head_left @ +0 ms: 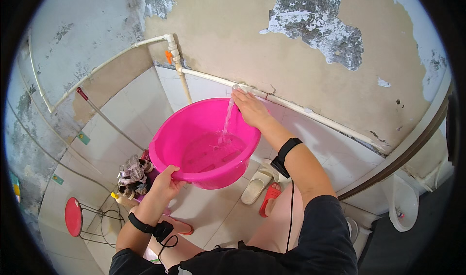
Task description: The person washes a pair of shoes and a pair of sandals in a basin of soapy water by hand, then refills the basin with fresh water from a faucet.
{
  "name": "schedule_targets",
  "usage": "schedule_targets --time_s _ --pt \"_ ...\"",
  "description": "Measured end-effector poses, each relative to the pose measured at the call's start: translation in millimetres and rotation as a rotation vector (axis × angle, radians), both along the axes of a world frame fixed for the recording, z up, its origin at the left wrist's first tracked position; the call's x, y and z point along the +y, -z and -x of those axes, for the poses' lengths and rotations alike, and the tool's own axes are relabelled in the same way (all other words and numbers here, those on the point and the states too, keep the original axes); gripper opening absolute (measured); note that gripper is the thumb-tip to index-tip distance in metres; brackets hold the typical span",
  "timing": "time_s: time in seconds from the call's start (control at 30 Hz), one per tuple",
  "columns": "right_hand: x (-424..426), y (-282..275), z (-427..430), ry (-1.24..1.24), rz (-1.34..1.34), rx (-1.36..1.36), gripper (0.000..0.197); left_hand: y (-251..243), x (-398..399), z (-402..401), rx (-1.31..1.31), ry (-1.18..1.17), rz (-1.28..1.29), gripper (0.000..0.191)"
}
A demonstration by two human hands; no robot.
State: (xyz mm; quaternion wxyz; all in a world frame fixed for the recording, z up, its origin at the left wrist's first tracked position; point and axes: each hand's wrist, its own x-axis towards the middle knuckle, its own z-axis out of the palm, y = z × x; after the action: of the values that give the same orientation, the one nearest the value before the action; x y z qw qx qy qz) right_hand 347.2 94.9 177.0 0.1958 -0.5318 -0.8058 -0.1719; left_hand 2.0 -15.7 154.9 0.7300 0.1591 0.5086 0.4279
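Note:
A large pink plastic basin (164,147) is held up in front of me, tilted a little. My left hand (169,184) grips its near left rim, thumb on top and fingers beneath. At the far right side, my right hand (251,106) reaches over the rim up to the tap outlet (236,88) on the wall pipe; the palm hides most of the tap, and whether the fingers grip it cannot be told. A stream of water (228,118) falls from there into the basin, where shallow water (214,151) ripples over the bottom.
White pipes (214,77) with an orange valve handle (168,57) run along the wall. Shoes (133,173) are piled at the left, near a long-handled tool (109,118) and a red-topped metal stool (73,216). Cream slippers (256,185) lie below the basin. A white washbasin (404,206) stands right.

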Motion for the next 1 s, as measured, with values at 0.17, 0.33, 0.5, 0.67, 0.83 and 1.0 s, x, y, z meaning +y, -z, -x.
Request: schedule_targets --time_s 0.17,0.33,0.5,0.67,0.83,1.0 --pt "-4 -5 -15 -0.007 0.044 0.006 0.050 -14 -7 5 -0.045 -0.001 -0.004 0.011" --pt "-5 -8 -36 0.051 0.110 -0.069 0.053 -13 -9 15 0.002 0.015 0.019 0.015" --pt "8 -1 -43 0.097 0.111 -0.098 0.055 -11 -7 23 0.031 0.061 0.013 0.019" --pt "11 7 -42 -0.029 0.145 0.239 0.059 -29 -5 20 0.037 0.093 0.013 0.017" --pt "12 45 -52 0.257 -0.090 0.826 0.044 -42 2 15 0.096 0.099 -0.003 0.019" --pt "-22 76 -54 0.380 0.266 1.563 0.036 -41 6 11 0.179 0.105 -0.017 0.016"
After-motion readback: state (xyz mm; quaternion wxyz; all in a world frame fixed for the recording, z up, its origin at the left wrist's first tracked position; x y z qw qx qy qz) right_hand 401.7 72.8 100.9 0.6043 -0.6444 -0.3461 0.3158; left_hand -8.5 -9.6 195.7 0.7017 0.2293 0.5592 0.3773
